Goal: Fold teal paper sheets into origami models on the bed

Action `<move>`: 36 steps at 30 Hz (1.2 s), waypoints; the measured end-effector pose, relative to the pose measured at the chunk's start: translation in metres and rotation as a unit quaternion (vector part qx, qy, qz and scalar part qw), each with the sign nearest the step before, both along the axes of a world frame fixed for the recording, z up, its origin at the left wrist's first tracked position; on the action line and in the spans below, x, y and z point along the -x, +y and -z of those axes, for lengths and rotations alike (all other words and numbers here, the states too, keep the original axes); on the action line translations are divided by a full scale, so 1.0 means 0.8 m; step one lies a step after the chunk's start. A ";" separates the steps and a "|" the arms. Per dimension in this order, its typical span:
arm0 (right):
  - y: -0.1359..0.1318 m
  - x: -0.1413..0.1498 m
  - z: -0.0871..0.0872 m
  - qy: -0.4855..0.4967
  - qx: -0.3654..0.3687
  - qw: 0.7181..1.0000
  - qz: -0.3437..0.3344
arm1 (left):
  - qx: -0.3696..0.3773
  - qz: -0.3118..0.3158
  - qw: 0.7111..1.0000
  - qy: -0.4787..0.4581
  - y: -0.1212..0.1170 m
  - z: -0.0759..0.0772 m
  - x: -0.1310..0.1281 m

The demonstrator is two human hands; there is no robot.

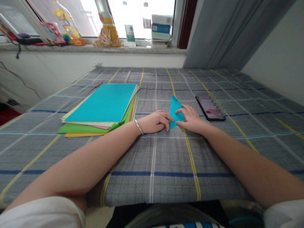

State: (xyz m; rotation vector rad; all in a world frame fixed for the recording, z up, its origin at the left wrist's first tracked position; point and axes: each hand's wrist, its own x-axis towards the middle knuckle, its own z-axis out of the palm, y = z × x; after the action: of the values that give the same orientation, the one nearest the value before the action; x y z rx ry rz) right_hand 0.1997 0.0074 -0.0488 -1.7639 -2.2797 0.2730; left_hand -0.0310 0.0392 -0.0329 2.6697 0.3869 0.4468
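Observation:
A folded piece of teal paper [175, 107] lies on the grey plaid tablecloth [166, 152], pointing away from me. My left hand [155, 122] presses its lower left edge with fingers curled and closed; a silver bangle sits on that wrist. My right hand [191, 118] rests on the paper's right side, fingertips pinching down on a fold. Both hands touch the same paper.
A stack of coloured paper sheets [104, 107] with a teal sheet on top lies to the left. A phone [210, 107] lies to the right of my hands. Bottles and boxes [161, 27] stand on the windowsill [95, 49] behind; a grey curtain [225, 31] hangs at right.

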 end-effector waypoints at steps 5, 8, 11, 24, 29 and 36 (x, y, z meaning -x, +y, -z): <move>0.001 0.000 0.001 0.002 0.006 1.000 0.001 | 0.077 -0.077 0.993 -0.046 0.003 0.005 -0.002; 0.000 0.000 0.001 0.005 -0.002 1.000 0.008 | 0.035 -0.188 0.979 -0.070 0.002 0.011 -0.009; 0.003 -0.002 0.005 0.013 -0.014 1.000 0.018 | -0.034 -0.263 0.964 -0.017 -0.002 0.016 -0.017; 0.020 -0.009 0.014 0.103 -0.082 0.991 0.035 | -0.026 -0.293 0.955 0.046 -0.007 0.016 -0.033; 0.025 -0.011 0.011 0.195 -0.092 0.975 0.053 | 0.121 -0.425 0.892 -0.097 0.001 0.023 -0.058; 0.028 -0.006 0.015 0.354 -0.061 0.933 0.012 | 0.283 -0.409 0.806 -0.321 -0.001 0.022 -0.070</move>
State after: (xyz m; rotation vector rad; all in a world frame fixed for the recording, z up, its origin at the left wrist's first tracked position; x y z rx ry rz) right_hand 0.2042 0.0295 -0.0608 -1.3301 -1.7078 0.6286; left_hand 0.0248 0.0385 -0.0508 1.5212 1.2145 1.2062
